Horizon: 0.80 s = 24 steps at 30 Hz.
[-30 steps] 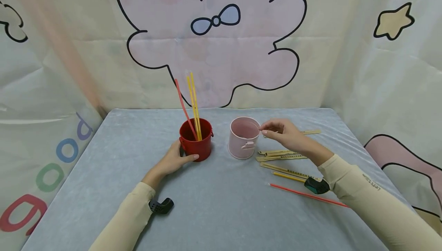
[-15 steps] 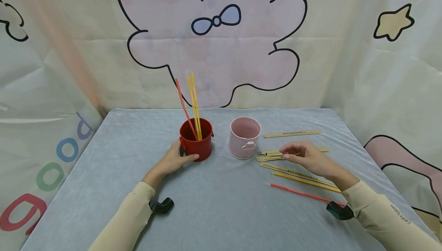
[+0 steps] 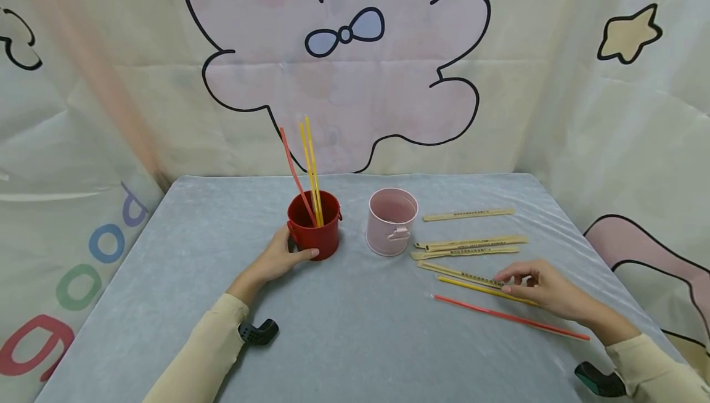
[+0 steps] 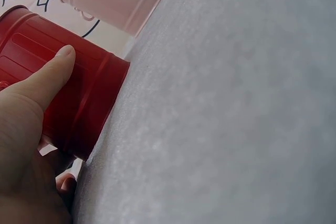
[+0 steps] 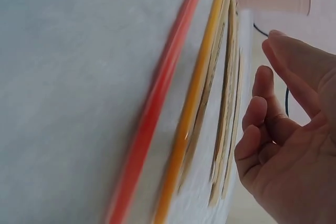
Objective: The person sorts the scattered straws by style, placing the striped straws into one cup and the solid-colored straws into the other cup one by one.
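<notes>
My left hand [image 3: 275,261] holds the small red bucket [image 3: 326,241] low on its side, thumb across the front and the other fingers partly hidden behind. One red straw [image 3: 291,159] and two yellow straws [image 3: 312,156] lean upright in it. Over the lying yellow straw [image 3: 471,287] and a printed paper-wrapped stick [image 3: 457,273], my right hand [image 3: 549,289] hovers with loosely bent fingers. In the right wrist view, nothing shows between the thumb and fingers of the right hand [image 5: 294,129]. A red straw [image 3: 482,310] lies on the near side of that hand.
A pink bucket [image 3: 381,233] stands right of the red one. Several printed paper-wrapped sticks [image 3: 477,243] lie to its right, with a single wrapped stick [image 3: 471,214] farther back. Blue-grey cloth covers the table [image 3: 355,341]; a printed curtain [image 3: 355,95] hangs behind.
My right hand has moved from beside the pink bucket's rim toward me and to the right, down to the near sticks and straws. The left hand stays on the red bucket.
</notes>
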Motion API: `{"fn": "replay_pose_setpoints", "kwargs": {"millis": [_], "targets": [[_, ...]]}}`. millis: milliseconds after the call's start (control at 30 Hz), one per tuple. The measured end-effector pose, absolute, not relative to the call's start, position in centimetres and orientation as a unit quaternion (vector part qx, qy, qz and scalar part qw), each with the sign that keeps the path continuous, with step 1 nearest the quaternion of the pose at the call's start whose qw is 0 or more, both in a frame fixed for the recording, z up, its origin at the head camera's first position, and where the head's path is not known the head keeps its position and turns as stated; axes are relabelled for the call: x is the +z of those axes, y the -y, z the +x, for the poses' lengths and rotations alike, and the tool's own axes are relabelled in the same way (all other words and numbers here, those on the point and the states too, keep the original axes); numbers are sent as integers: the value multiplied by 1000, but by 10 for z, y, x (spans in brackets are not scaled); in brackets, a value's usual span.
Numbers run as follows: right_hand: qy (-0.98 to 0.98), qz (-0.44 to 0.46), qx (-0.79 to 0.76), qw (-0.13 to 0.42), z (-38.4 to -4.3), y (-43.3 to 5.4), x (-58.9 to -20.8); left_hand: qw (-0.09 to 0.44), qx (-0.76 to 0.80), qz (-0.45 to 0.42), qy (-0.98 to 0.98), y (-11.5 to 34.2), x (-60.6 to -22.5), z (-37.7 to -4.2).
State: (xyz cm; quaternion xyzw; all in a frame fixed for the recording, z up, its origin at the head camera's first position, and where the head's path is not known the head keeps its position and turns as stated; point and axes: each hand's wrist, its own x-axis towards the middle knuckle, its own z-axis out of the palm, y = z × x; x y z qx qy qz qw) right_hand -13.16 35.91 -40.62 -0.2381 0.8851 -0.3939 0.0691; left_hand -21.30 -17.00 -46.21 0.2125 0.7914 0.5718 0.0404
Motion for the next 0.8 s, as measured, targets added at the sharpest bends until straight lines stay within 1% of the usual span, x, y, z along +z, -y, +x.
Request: {"fn": "replay_pose_setpoints", "kwargs": {"millis": [167, 300, 400, 533, 800], "targets": [[-888, -257, -378, 55, -126, -375, -416, 39, 574, 208, -791, 170, -460, -211], [-879, -262, -391, 80, -124, -382, -429, 41, 573, 205, -792, 170, -460, -210], [-880, -242, -398, 95, -123, -384, -436, 41, 572, 204, -794, 170, -461, -209], [-891, -211, -394, 85, -122, -382, -439, 42, 569, 199, -796, 169, -463, -208], [-914, -162, -361, 86, -124, -378, -437, 41, 577, 204, -790, 169, -462, -211]]}}
